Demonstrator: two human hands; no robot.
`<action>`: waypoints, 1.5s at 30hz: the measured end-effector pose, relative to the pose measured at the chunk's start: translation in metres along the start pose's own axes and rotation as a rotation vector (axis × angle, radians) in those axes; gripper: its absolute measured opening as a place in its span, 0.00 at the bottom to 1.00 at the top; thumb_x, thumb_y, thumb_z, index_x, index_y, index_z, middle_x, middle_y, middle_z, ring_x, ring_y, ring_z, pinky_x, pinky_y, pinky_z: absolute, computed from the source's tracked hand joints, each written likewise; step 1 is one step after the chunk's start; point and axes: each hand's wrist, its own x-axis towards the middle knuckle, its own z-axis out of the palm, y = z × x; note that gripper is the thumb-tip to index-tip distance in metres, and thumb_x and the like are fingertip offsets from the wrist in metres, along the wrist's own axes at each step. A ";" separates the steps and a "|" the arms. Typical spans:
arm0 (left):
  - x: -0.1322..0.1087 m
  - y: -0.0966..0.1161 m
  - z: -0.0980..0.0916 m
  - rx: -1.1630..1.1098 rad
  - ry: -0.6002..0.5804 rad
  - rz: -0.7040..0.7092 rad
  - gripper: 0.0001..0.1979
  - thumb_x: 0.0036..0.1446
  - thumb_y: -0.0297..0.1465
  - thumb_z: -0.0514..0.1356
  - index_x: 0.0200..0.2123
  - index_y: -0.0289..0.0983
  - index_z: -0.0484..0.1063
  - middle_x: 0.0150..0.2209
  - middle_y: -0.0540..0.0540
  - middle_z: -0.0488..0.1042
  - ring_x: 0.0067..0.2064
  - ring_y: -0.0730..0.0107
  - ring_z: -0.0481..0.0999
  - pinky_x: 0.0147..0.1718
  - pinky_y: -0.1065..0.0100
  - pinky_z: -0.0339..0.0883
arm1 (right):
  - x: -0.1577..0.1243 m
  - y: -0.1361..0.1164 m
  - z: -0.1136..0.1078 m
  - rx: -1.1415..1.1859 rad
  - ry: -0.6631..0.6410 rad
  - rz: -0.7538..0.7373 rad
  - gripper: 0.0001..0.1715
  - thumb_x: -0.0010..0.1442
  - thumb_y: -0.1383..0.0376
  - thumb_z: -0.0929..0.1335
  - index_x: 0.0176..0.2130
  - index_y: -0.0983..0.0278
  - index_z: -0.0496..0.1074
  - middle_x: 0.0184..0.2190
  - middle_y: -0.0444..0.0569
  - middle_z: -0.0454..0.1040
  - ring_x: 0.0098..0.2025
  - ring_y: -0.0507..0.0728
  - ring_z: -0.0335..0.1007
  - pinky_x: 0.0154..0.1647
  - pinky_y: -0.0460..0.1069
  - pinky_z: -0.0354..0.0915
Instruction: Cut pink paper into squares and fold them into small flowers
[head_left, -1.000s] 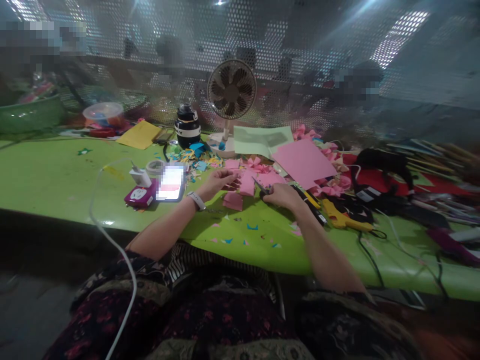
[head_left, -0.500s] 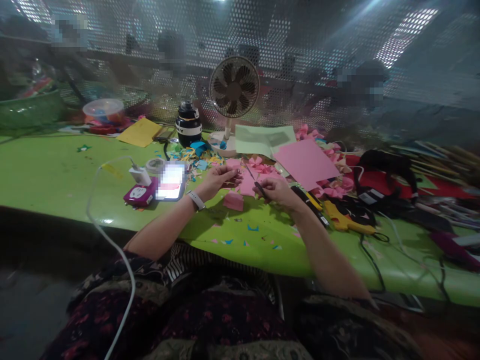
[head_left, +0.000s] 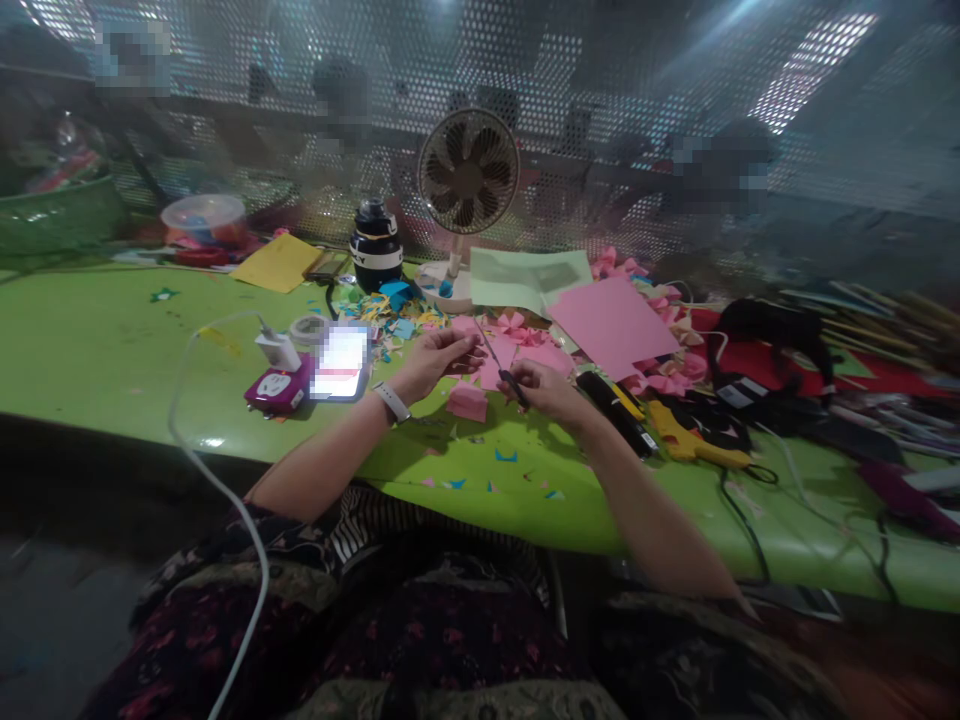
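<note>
My right hand (head_left: 544,388) is closed around the dark handles of a pair of scissors (head_left: 513,386). Their thin blades point up and left, toward the fingertips of my left hand (head_left: 441,362). Those left fingers are pinched together; whatever is between them is too small to make out against the pink behind. Pieces of pink paper (head_left: 551,358) lie under and behind the blades. A small folded pink piece (head_left: 466,401) rests on the green table (head_left: 420,465) just below my left hand. Behind the scissors are pink paper bows (head_left: 512,328).
Left of my hands lie a lit phone (head_left: 340,362) and a purple power block (head_left: 277,388) with a white charger. A jug (head_left: 376,250), a fan (head_left: 469,172) and paper scraps stand behind. On the right are a pink sheet (head_left: 613,325) and a yellow glue gun (head_left: 694,435).
The scissors have turned slightly in my right hand, and their blades have swung a little to the left. My left hand has stayed almost where it was.
</note>
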 end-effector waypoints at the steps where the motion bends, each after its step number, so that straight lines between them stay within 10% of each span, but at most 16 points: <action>1: 0.000 0.000 0.000 0.001 -0.001 -0.002 0.11 0.58 0.33 0.73 0.35 0.31 0.77 0.31 0.46 0.83 0.30 0.75 0.82 0.35 0.72 0.77 | 0.000 0.000 0.000 -0.006 0.000 0.000 0.34 0.39 0.42 0.82 0.32 0.60 0.68 0.25 0.42 0.71 0.27 0.53 0.67 0.26 0.48 0.66; 45: -0.001 -0.001 0.003 -0.034 0.076 -0.009 0.12 0.58 0.34 0.73 0.34 0.32 0.77 0.33 0.43 0.84 0.32 0.73 0.83 0.39 0.70 0.77 | 0.006 0.007 0.006 -0.120 0.026 -0.108 0.36 0.44 0.34 0.76 0.29 0.58 0.63 0.23 0.41 0.68 0.28 0.54 0.65 0.29 0.50 0.60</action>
